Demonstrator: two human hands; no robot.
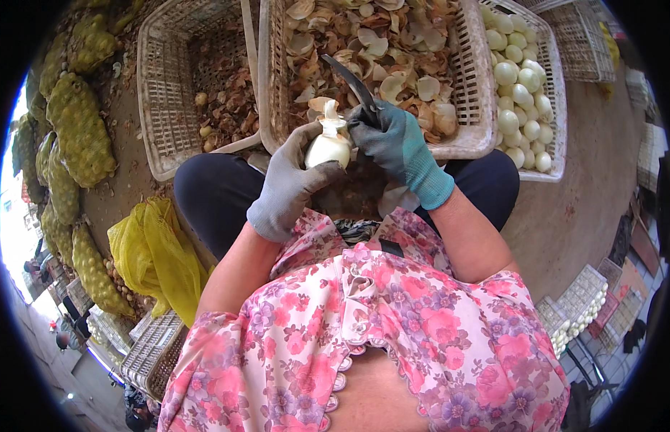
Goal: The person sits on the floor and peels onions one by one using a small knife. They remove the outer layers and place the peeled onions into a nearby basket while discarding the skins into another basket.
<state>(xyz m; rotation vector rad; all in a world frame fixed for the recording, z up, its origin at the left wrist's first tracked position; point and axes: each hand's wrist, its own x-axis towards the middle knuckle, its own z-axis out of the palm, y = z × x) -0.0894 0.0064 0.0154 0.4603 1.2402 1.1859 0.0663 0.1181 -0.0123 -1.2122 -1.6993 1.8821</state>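
Observation:
My left hand (294, 181), in a grey work glove, is closed around a mostly peeled white onion (328, 151). A strip of its skin (330, 112) stands up from the top of the bulb. My right hand (391, 146), in a teal and grey glove, grips a knife by its handle. The dark curved blade of the knife (348, 78) points up and to the left, away from the onion. The fingers of my right hand are close beside the onion; whether they touch it I cannot tell. Both hands are above my lap, at the near edge of a crate of peelings.
A plastic crate (270, 81) full of onion skins stands before me. Left of it, another crate (157, 108) holds a few unpeeled onions and skins. Peeled onions (521, 97) fill a white crate at right. Net sacks (78, 129) and a yellow mesh bag (157, 248) lie left.

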